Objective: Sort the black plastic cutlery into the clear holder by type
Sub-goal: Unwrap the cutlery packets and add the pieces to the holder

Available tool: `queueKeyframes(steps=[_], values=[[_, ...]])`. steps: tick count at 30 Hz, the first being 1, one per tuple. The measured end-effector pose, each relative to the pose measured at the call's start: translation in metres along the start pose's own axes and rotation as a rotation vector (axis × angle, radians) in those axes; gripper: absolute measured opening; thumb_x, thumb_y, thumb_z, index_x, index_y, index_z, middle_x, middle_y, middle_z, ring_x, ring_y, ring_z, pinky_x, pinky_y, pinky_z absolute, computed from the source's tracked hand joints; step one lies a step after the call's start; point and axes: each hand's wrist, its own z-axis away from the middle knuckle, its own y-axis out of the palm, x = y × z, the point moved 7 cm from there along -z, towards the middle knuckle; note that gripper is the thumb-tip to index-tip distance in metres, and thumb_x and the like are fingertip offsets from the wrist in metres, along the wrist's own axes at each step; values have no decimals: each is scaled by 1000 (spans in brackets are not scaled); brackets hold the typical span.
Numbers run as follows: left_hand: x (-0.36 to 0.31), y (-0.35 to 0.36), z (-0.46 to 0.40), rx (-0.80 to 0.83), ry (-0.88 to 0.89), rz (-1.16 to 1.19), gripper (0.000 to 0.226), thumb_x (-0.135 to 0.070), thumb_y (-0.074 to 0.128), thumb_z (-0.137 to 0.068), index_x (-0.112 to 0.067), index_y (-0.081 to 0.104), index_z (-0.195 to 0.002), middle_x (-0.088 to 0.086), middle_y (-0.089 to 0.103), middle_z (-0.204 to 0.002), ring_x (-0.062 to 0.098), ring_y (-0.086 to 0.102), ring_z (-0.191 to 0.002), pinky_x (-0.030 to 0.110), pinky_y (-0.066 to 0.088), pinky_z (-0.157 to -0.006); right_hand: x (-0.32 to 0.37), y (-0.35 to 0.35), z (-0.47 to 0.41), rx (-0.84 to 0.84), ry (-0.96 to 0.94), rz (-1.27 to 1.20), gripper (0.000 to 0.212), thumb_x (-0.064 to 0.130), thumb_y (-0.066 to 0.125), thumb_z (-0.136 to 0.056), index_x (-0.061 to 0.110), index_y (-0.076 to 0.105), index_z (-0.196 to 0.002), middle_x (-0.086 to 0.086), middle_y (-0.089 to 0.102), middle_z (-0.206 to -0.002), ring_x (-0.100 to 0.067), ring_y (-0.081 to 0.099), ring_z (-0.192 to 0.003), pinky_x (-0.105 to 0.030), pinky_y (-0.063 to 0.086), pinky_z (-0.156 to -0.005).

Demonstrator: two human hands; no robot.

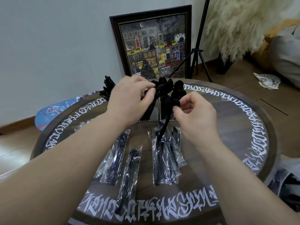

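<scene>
Right hand [193, 111] fingers pinch a black plastic spoon [167, 117] by its bowl, handle hanging below them beside the clear holder [149, 114]; left hand [129, 98] fingers grip upright spoons. Light, slick, probably brittle; better held mid-handle.

- The right grip [176, 106] pinches a spoon [164, 127] just before the holder [154, 113] on the table [240, 127].
- The left grip [151, 90], to its left and farther back, is at the cutlery standing in the holder.
- Wrapped cutlery packets [129, 164] lie on the table nearer than both grips.
- A framed picture [154, 46] stands behind the table.
</scene>
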Motion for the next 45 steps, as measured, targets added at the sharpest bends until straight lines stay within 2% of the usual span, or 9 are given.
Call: queueKeyframes(steps=[3, 7, 10, 14, 18, 25, 30, 36, 45], values=[[-24, 11, 13, 137, 75, 189, 27, -36, 60, -87, -21, 74, -105, -11, 69, -92, 3, 61, -81, 23, 49, -78, -2, -1, 0, 6, -6, 36, 19, 17, 71, -79, 23, 56, -67, 12, 59, -61, -4, 55, -59, -24, 48, -65], [-33, 15, 20, 154, 94, 280, 22, -24, 70, -83, -18, 74, -104, -25, 61, -79, 0, 61, -81, 12, 48, -73, -7, -4, -1, 18, -6, 62, 22, 16, 71, -77, 27, 57, -65, 13, 61, -62, -4, 58, -63, -25, 50, -68], [-40, 24, 23, 223, 124, 245, 27, -30, 67, -78, -20, 74, -101, -19, 65, -74, 3, 63, -71, 20, 52, -72, -8, -9, -1, 17, -21, 79, 25, 16, 71, -78, 30, 56, -64, 14, 61, -63, -2, 59, -63, -21, 48, -66], [-42, 15, 16, 50, 133, 119, 22, -22, 60, -80, -19, 77, -94, -2, 74, -85, 15, 69, -78, 36, 57, -74, -8, -7, 2, 105, -40, 13, 22, 17, 74, -78, 35, 62, -80, 17, 66, -77, 2, 63, -72, -18, 51, -72], [-37, -20, -16, -158, 68, 140, 17, -14, 63, -86, -17, 75, -98, -3, 74, -89, 11, 67, -77, 34, 57, -77, -15, -15, 2, 152, -54, 167, 23, 23, 69, -83, 28, 65, -105, 14, 64, -95, -4, 63, -85, -23, 50, -79], [-43, -21, -60, -184, 48, 119, 22, -30, 58, -86, -20, 76, -95, -4, 74, -83, 15, 68, -76, 35, 56, -75, -31, -20, 1, 230, -63, 391, 25, 30, 64, -87, 26, 63, -112, 11, 59, -101, -10, 57, -95, -24, 43, -81], [-31, 16, -55, -27, -5, -4, 20, -27, 59, -91, -25, 74, -104, -4, 74, -100, 17, 67, -93, 37, 53, -85, -52, -4, 6, 353, -24, 482, 29, 37, 64, -85, 26, 63, -112, 7, 62, -109, -14, 58, -99, -25, 45, -84], [-5, 54, -38, 162, -116, -150, 27, -38, 51, -96, -34, 67, -117, -8, 69, -110, 24, 49, -108, 40, 46, -88, -75, 20, 18, 577, 73, 588, 32, 48, 67, -77, 22, 63, -96, 4, 67, -88, -17, 60, -84, -32, 53, -76], [-8, 67, -25, 313, 17, -424, 44, -41, 35, -99, -32, 40, -142, -7, 32, -151, 26, 18, -137, 47, 22, -104, -83, 36, 24, 663, 95, 675, 30, 41, 66, -79, 11, 66, -82, -2, 65, -74, -23, 62, -78, -29, 51, -65]])
